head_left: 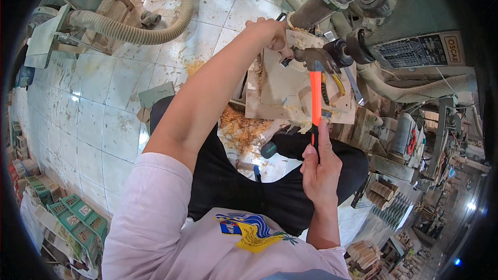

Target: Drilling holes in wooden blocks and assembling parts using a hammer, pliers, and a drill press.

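Observation:
My right hand [321, 173] is closed round the black grip of a claw hammer, its thumb and forefinger along the handle. The orange part of the hammer's handle [315, 96] points away from me, and its dark head is up beside the machine's spindle [340, 52]. My left arm reaches forward across the picture. At its end my left hand [267, 32] is closed on a thing that I cannot make out; a black tip shows above the fist. Just below those fingers is a small dark metal piece [286, 62], close to the hammer head.
Under the spindle lies a wooden board [270, 85] with yellow-handled pliers [338, 85] on it. The grey-green machine body [425, 26] stands at the right. Wood shavings [241, 127] cover the tiles below. Ribbed hoses [135, 33] run across the back. Green crates [78, 218] stand at lower left.

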Demonstrator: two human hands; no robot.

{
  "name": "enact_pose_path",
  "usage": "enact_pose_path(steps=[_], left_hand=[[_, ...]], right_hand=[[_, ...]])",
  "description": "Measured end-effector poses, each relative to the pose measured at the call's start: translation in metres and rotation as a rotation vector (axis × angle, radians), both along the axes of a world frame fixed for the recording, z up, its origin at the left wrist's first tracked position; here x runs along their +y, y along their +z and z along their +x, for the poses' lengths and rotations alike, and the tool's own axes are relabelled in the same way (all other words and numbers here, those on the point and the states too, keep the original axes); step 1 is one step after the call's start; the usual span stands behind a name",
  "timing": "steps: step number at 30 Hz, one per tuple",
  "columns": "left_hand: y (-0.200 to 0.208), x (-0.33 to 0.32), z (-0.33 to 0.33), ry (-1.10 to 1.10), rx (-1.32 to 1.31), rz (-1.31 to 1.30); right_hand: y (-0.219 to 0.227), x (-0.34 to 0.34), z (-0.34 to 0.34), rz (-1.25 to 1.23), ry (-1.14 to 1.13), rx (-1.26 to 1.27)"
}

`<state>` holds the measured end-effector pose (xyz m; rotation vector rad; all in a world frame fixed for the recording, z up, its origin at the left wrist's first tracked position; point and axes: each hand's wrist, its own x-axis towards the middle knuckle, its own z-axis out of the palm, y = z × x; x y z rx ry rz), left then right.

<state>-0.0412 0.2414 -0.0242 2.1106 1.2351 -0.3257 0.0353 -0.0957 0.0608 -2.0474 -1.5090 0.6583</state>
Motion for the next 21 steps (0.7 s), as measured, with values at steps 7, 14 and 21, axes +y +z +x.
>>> enact_pose_path(steps=[7,14,21], left_hand=[[-0.014,0.016,0.013,0.05,0.008,-0.094],[-0.026,0.021,0.019,-0.058,0.075,-0.089],[-0.052,0.038,0.022,-0.12,0.172,-0.055]], right_hand=[[-0.016,0.025,-0.005,0.032,0.038,-0.097],[-0.02,0.027,-0.003,-0.015,0.034,-0.098],[-0.026,0.031,-0.005,-0.037,0.049,-0.094]])
